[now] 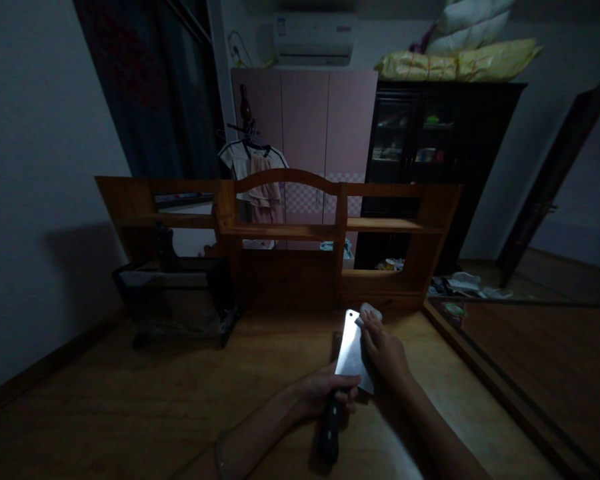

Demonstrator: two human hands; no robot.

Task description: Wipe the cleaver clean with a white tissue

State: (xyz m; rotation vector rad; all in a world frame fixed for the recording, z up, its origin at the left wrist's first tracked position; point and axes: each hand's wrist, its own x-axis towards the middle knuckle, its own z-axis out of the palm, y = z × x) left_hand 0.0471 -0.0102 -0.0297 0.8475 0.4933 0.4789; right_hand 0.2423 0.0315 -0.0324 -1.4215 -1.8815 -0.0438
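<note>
My left hand is wrapped round the black handle of a cleaver, just behind the blade. The wide steel blade points away from me over the wooden desk. My right hand rests against the right side of the blade, fingers pressed on a small white cloth or wad at the blade's far tip. Its exact nature is hard to make out in the dim light.
A wooden desktop shelf unit stands along the desk's back edge. A dark wire rack sits at the back left. Beyond are a pink wardrobe, a dark cabinet, an open door at the right and a wall at the left.
</note>
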